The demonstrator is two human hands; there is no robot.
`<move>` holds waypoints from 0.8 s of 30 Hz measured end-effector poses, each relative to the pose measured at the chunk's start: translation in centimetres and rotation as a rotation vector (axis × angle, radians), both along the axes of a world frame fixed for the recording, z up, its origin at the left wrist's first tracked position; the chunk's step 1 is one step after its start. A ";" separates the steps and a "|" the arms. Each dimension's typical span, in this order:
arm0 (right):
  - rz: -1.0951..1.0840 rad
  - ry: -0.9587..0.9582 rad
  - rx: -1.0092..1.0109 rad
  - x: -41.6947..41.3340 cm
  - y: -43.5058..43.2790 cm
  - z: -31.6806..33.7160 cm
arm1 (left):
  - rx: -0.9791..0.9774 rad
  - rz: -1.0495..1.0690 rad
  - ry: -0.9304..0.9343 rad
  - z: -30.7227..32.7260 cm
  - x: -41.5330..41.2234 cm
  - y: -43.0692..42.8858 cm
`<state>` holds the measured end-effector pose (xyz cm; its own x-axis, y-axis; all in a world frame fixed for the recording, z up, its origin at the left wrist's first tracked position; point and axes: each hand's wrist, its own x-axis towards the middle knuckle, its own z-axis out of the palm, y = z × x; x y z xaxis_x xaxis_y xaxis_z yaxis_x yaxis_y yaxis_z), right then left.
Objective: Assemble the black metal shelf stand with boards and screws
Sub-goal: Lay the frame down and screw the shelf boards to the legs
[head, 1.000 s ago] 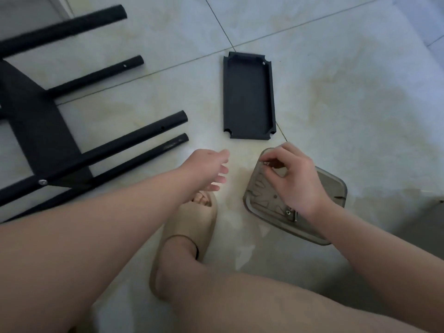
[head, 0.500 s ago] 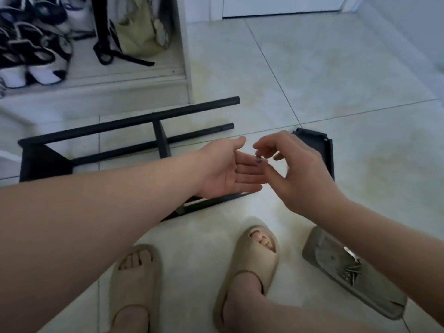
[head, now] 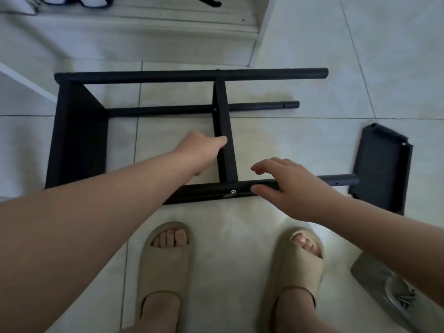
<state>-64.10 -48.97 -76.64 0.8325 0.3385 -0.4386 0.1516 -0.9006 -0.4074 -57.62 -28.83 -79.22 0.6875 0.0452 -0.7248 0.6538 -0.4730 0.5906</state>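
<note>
The stand's near leg tube (head: 206, 191) lies left-right on the floor, directly under the right hand's (head: 293, 188) loosely spread fingers, just right of its fitted screw (head: 232, 192); beyond the tube at the middle board (head: 224, 116), the left hand (head: 201, 150) curls unreadably, whereas half a second ago both hands met midair over a screw.

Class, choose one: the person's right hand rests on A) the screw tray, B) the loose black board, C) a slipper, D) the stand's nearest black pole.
D: the right hand lies across the nearest pole, thumb against its front side.
</note>
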 end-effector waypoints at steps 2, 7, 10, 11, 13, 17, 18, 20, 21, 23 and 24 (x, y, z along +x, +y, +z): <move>0.075 0.044 -0.061 0.4 0.7 -1.5 | 0.033 -0.096 0.010 -2.0 0.1 0.6; 0.067 0.038 0.005 0.9 1.7 -4.3 | -0.022 -0.274 -0.074 -4.8 -0.5 0.3; 0.036 -0.010 0.016 1.0 2.0 -5.2 | -0.012 -0.337 -0.120 -5.3 -0.6 0.3; 0.031 -0.019 0.022 1.1 2.0 -5.3 | -0.014 -0.353 -0.127 -5.3 -0.6 0.2; 0.021 -0.026 0.040 1.1 2.0 -5.5 | -0.015 -0.372 -0.128 -5.1 -0.6 0.2; 0.064 0.016 0.026 -0.4 2.1 -5.6 | -0.056 -0.424 -0.051 -5.0 -1.6 0.6; 0.082 0.022 0.014 -1.2 2.2 -5.6 | -0.074 -0.444 -0.022 -5.0 -2.2 0.7; 0.104 0.011 -0.020 -2.7 2.0 -5.9 | -0.108 -0.481 0.022 -5.1 -3.4 0.7; 0.102 -0.007 -0.029 -3.4 1.8 -6.2 | -0.121 -0.492 0.032 -5.1 -3.9 0.7; 0.056 -0.061 -0.009 -4.3 1.5 -6.6 | -0.154 -0.495 0.041 -5.3 -4.5 0.8; 0.031 -0.098 0.014 -4.5 1.4 -6.7 | -0.174 -0.493 0.049 -5.3 -4.6 0.8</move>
<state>-68.57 -47.61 -83.37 0.8603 0.3701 -0.3506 0.2186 -0.8891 -0.4021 -62.20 -28.02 -84.53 0.5622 -0.3991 -0.7243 0.4069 -0.6289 0.6625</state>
